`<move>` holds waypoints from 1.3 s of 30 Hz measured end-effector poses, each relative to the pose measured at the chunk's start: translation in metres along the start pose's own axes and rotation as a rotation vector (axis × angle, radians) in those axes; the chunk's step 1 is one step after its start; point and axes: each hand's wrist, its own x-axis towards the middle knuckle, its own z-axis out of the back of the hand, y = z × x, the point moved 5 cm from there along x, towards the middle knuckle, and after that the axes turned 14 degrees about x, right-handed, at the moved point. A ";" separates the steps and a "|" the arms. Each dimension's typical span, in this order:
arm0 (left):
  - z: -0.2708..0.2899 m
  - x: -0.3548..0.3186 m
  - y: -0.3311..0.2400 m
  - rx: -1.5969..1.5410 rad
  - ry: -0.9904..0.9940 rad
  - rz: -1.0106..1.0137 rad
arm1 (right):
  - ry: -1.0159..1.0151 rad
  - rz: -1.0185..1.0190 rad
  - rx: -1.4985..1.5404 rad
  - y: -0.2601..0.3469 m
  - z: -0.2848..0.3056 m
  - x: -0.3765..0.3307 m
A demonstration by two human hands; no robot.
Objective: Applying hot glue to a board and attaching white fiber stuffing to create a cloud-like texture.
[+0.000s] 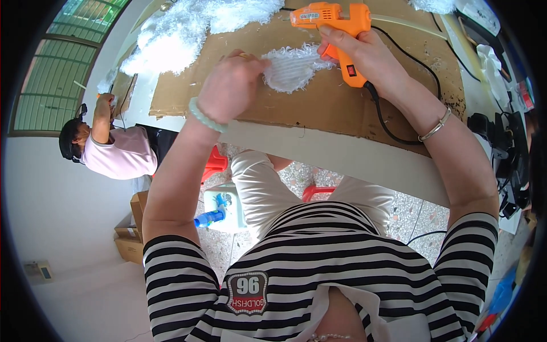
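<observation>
My right hand is wrapped round the handle of an orange hot glue gun. The gun's nozzle points left, and a black cord runs from the base of its handle. A small piece of white shaggy fabric, ribbed in the middle and fringed round the edge, lies on brown cardboard below the gun. My left hand, slightly blurred, is at the left edge of that piece. Its fingers are curled closed. Whatever they may pinch is hidden.
A heap of white shaggy material covers the cardboard's far left. Black cables and adapters crowd the right side. Another person works at the table on the left. A white jug stands on the floor below.
</observation>
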 end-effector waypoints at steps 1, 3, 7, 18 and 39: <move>0.001 -0.001 0.004 -0.003 0.000 -0.003 | 0.006 0.013 0.005 0.000 0.001 0.000; -0.011 -0.009 0.035 -0.515 0.172 0.507 | -0.002 0.018 0.014 0.000 -0.001 -0.002; -0.025 -0.015 0.039 -0.406 0.065 0.543 | 0.013 0.008 -0.019 0.002 -0.001 -0.004; -0.007 -0.012 0.005 -0.190 -0.132 0.250 | 0.015 -0.023 -0.040 0.011 -0.003 -0.007; -0.025 -0.017 0.023 -0.362 -0.073 0.453 | 0.311 -0.033 -0.357 0.006 -0.029 -0.002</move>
